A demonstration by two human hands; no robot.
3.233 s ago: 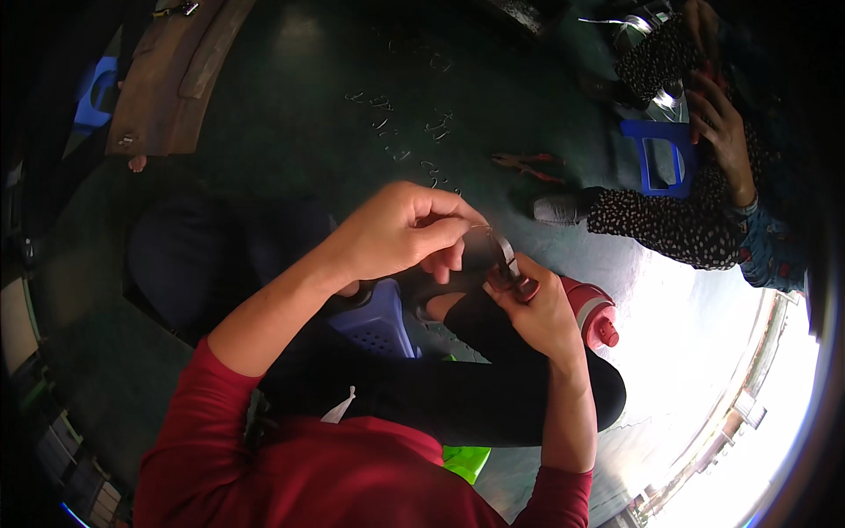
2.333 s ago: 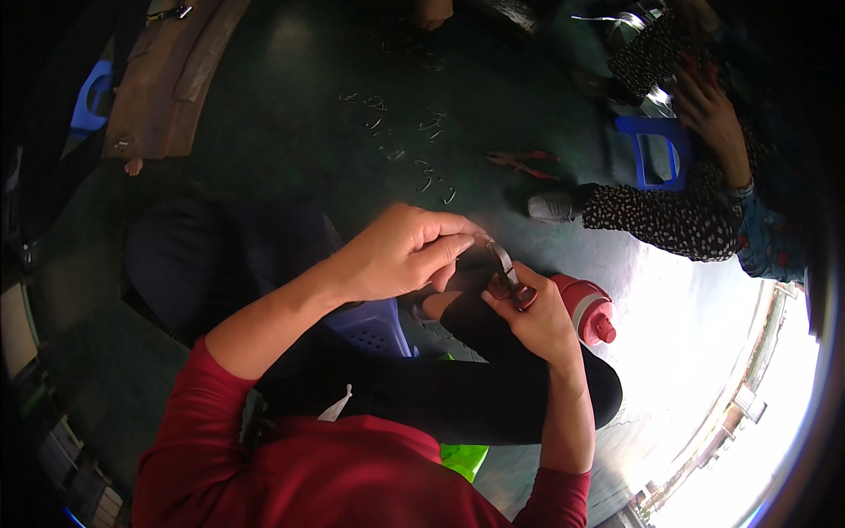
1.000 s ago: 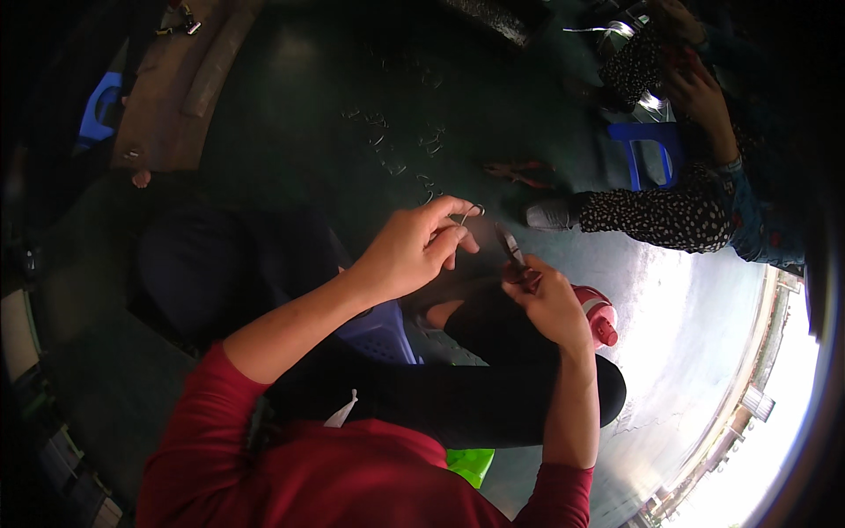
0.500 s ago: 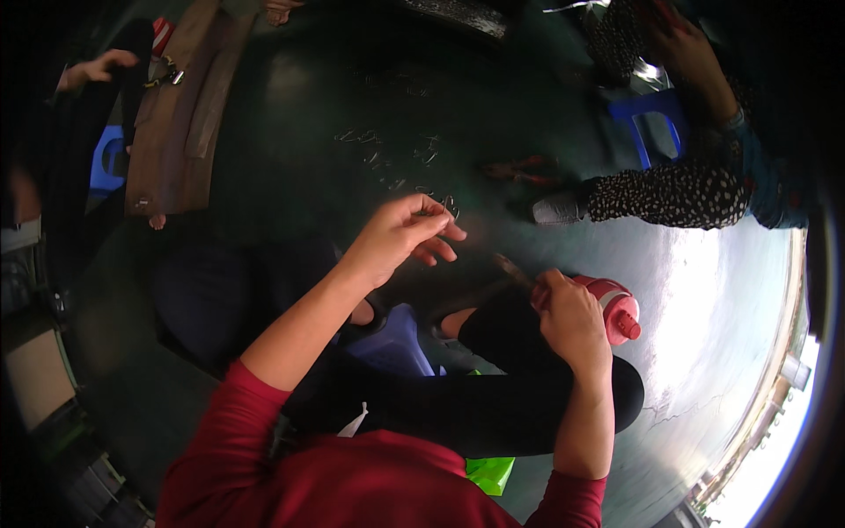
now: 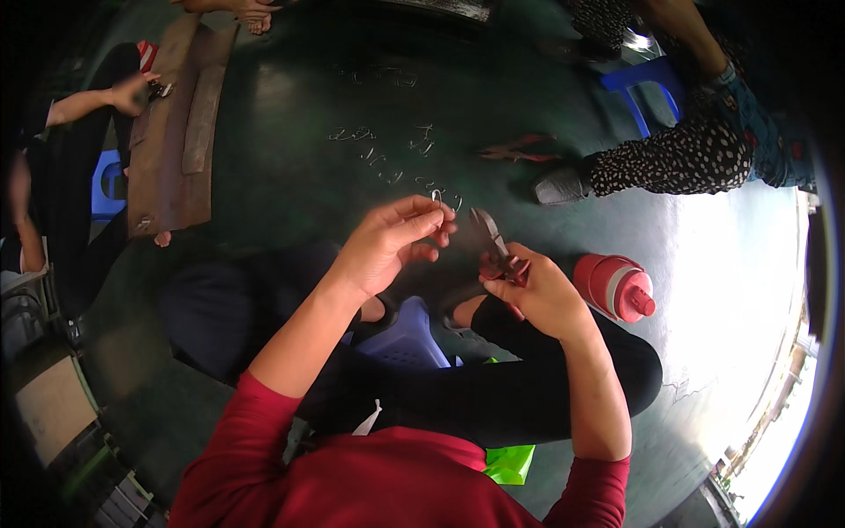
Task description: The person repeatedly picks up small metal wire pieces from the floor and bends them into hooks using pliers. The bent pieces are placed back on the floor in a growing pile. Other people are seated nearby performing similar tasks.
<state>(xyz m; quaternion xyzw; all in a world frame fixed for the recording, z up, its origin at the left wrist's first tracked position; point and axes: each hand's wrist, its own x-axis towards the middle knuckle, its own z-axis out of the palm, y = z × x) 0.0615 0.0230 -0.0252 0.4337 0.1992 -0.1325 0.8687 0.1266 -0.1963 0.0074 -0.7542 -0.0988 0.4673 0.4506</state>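
In front of my lap, my left hand pinches a small bent metal wire between thumb and fingertips. The shiny wire curves up from the fingers. My right hand is wrapped round the red handles of a pair of pliers. Their metal jaws point up and to the left, close to the wire but apart from it. Several thin bent wire pieces lie scattered on the dark floor beyond my hands. Another pair of pliers with red handles rests on the floor, farther right.
A red jug with a white band stands by my right knee. Under my legs is a blue plastic stool. At right are a person's shoe and a blue stool. Wooden boards lie at left beside another person's hand.
My right hand has turned and moved left, bringing the pliers up near my left hand. The left hand keeps its pinch, almost in place. At left, a co-worker's hand has shifted toward the boards.
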